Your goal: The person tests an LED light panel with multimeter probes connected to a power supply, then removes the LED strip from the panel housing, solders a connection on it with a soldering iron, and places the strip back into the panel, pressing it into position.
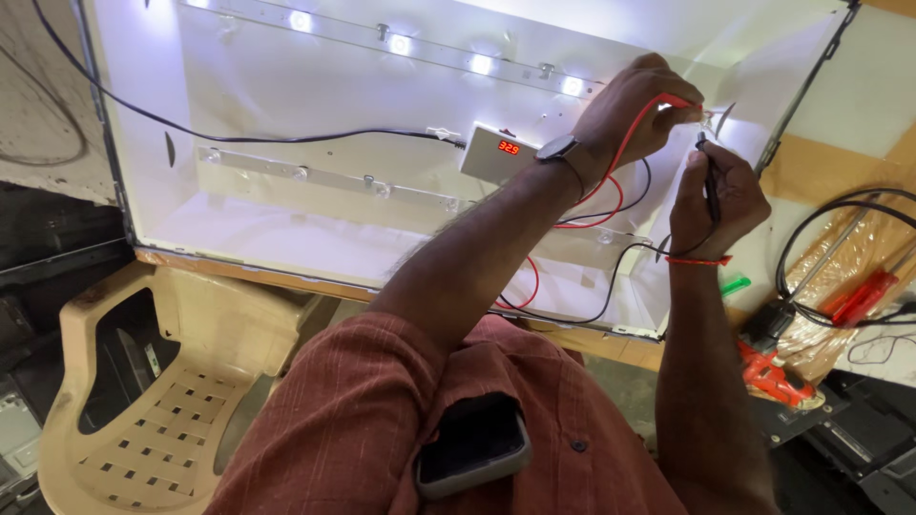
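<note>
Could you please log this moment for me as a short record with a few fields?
Left hand: left hand holds the red probe at the strip end.
Right hand: right hand grips the black probe, tip pointing up.
Panel: white backlight tray; top LED strip is lit, lower LED strip dark.
Tester: small grey box with red digits lies in the tray.
Nearby: beige plastic chair; phone in shirt pocket.
</note>
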Motion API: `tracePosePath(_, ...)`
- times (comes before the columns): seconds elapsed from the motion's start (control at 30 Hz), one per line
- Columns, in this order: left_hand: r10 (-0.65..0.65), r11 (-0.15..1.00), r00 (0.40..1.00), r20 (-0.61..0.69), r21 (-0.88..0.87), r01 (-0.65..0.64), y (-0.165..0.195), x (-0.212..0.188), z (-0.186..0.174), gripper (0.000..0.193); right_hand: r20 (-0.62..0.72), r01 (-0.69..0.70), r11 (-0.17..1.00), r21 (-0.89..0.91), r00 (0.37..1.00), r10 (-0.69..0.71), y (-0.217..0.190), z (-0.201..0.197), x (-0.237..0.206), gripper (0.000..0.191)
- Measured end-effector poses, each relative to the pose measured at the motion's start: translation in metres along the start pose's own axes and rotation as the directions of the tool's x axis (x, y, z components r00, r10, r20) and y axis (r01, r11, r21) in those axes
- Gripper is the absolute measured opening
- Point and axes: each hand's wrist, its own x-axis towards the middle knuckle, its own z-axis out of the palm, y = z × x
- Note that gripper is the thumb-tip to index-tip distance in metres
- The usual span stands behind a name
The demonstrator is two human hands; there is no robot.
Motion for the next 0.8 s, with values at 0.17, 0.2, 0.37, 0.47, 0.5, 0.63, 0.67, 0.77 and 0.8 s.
tracePosePath(0.17, 0.01, 1.0, 0.998, -0.056, -0.027, -0.011, 0.0, -0.004, -0.005, 0.007, -0.009, 0.018, 0.995, -0.097, 1.0, -0.019, -0.008, 0.003, -0.001, 0.014)
tracePosePath(0.2, 0.01, 0.999, 0.998, -0.062, -0.033, -0.012, 0.001, -0.005, -0.005, 0.007, -0.009, 0.015, 0.99, -0.138, 1.0, -0.017, -0.011, 0.002, -0.003, 0.014)
tracePosePath(0.37, 0.002, 0.998, 0.998, -0.059, -0.057, -0.006, 0.003, -0.006, -0.003, 0.008, -0.018, 0.013, 0.988, -0.157, 1.0, -0.016, -0.018, 0.0, 0.002, 0.015)
tracePosePath(0.47, 0.114, 0.992, 0.991, -0.076, -0.053, -0.118, 0.003, -0.001, -0.002, 0.008, -0.029, 0.013, 0.992, -0.122, 0.999, -0.017, -0.022, -0.001, 0.001, 0.014)
tracePosePath(0.5, 0.169, 0.984, 0.982, -0.086, -0.043, -0.173, 0.003, -0.002, 0.0, 0.008, -0.031, 0.008, 0.995, -0.098, 0.999, -0.011, -0.024, -0.003, 0.0, 0.013)
tracePosePath(0.63, -0.041, 0.961, 0.995, 0.094, -0.27, 0.065, 0.018, -0.006, -0.005, 0.005, -0.096, -0.03, 1.0, 0.002, 0.995, 0.03, -0.043, -0.013, -0.017, 0.015)
tracePosePath(0.67, -0.019, 0.965, 0.997, 0.076, -0.258, 0.038, 0.026, -0.01, -0.007, 0.007, -0.097, -0.011, 0.999, -0.045, 0.995, 0.007, -0.05, -0.021, -0.024, 0.014)
tracePosePath(0.77, 0.182, 0.972, 0.982, 0.039, -0.16, -0.174, 0.049, -0.036, -0.021, 0.012, -0.086, -0.006, 0.981, -0.194, 0.996, -0.011, -0.075, -0.044, -0.063, 0.013)
tracePosePath(0.8, 0.272, 0.957, 0.962, 0.034, -0.118, -0.266, 0.057, -0.048, -0.025, 0.015, -0.078, -0.03, 0.967, -0.252, 0.997, 0.011, -0.083, -0.05, -0.076, 0.013)
